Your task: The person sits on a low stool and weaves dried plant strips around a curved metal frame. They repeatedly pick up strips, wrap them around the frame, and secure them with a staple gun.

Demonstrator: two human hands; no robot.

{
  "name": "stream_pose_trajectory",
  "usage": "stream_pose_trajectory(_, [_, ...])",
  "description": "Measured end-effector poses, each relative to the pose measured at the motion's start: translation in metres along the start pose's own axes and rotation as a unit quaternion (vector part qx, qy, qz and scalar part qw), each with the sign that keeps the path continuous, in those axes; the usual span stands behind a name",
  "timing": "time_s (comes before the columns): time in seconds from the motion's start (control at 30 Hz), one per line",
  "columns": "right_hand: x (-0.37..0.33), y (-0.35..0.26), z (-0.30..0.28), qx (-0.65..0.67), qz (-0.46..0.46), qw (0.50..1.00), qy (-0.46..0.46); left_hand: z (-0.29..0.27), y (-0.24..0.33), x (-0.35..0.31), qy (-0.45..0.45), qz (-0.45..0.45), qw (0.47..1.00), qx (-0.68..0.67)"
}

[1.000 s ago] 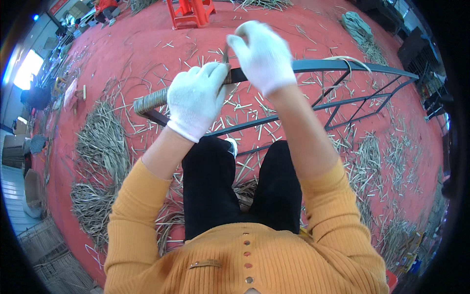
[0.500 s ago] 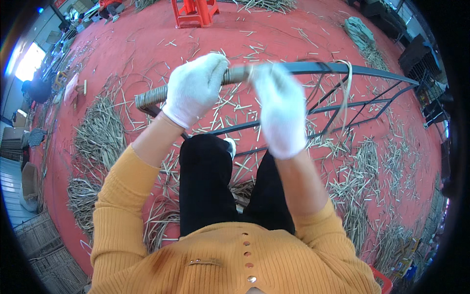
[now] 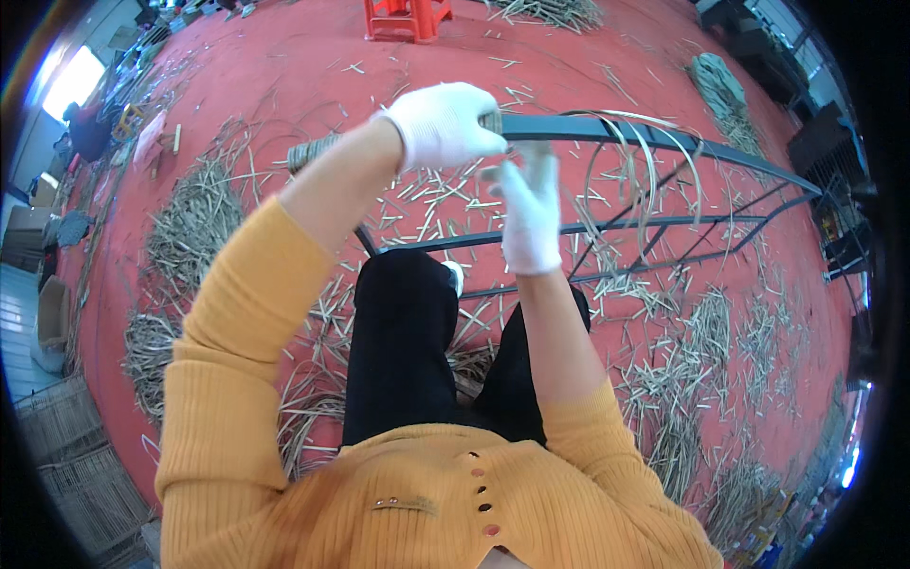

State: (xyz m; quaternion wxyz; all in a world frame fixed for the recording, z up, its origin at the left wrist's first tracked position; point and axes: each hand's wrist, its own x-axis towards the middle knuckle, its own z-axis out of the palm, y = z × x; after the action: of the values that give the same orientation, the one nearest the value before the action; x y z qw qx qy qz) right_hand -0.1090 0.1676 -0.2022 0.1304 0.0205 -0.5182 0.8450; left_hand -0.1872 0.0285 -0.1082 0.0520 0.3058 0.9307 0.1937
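"Hand status?"
"Left hand (image 3: 445,125) curled around the frame (image 3: 559,126), crosswise ahead. Right hand (image 3: 531,209) blurred; I cannot tell its grip."
"Hazard?"
"Loose strips (image 3: 651,171) could snag, I judge, slackening the wrapping (image 3: 311,152)."

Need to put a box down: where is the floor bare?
Barest: the red floor left of the red stool, and between the far strip pile and green cloth. Crowded: under the dark frame, strewn with strips.

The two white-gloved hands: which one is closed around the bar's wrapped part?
The left hand, higher in the picture, gripping the wrapped part. The right hand is lower, mostly below the bar and partly blurred.
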Motion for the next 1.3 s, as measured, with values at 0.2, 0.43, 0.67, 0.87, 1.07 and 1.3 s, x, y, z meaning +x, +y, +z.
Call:
stream_pose_trajectory(0.2, [-0.055, -0.004, -0.085, -0.221, 0.146, 0.954, -0.142, 0.004, -0.052, 0.048, 0.092, -0.032, 0.99, 0.098])
stream_pose_trajectory(0.43, [-0.295, -0.135, -0.199, -0.189, 0.274, 0.939, -0.089, 0.008, -0.11, 0.103, 0.095, -0.048, 0.989, 0.103])
stream_pose_trajectory(0.67, [-0.413, -0.18, -0.296, -0.334, 0.359, 0.822, 0.289, 0.013, -0.107, 0.086, 0.139, 0.023, 0.98, 0.14])
stream_pose_trajectory(0.87, [-0.411, -0.17, -0.377, -0.819, 0.465, 0.287, 0.176, -0.007, -0.091, 0.054, 0.156, 0.054, 0.98, 0.115])
stream_pose_trajectory(1.07, [-0.167, -0.074, -0.206, -0.55, 0.07, 0.821, 0.135, 0.002, -0.054, -0.003, 0.159, 0.019, 0.983, 0.086])
stream_pose_trajectory(1.3, [0.02, 0.027, -0.036, -0.081, 0.036, 0.971, -0.222, 0.016, 0.002, -0.064, 0.206, 0.06, 0.973, 0.08])
